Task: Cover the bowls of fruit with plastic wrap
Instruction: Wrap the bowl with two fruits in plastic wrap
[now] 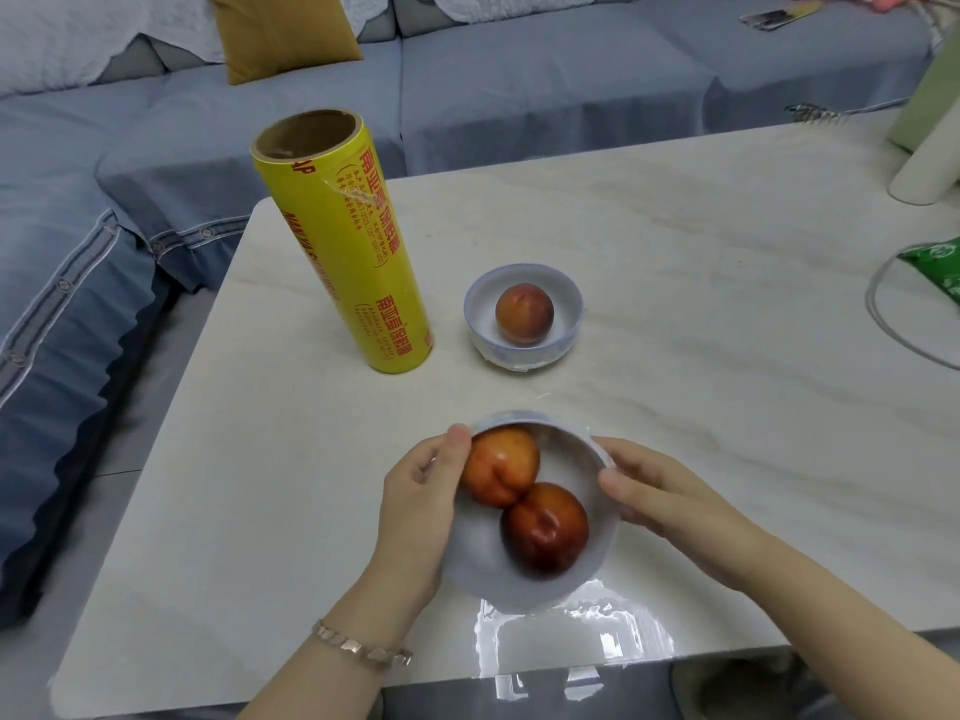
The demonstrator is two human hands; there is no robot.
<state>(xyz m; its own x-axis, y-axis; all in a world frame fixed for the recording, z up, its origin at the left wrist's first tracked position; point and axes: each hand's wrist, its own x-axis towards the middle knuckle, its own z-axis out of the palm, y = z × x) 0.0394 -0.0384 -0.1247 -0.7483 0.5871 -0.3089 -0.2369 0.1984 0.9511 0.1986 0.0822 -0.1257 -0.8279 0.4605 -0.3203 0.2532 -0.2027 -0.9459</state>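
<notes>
White near bowl [483, 563] sits at the surface's [675, 252] front edge, directly between both hands. The left hand [421, 506] and right hand [660, 491] each grip an opposite rim. Slack plastic wrap [571, 631] trails toward that edge.

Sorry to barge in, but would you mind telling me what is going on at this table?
A person is covering fruit bowls with plastic wrap. Their left hand and right hand hold the near bowl by its sides. It contains two peaches, and film seems stretched over it, with loose film trailing onto the table. The far bowl, holding one peach, looks already wrapped. The yellow roll stands upright, untouched.
</notes>
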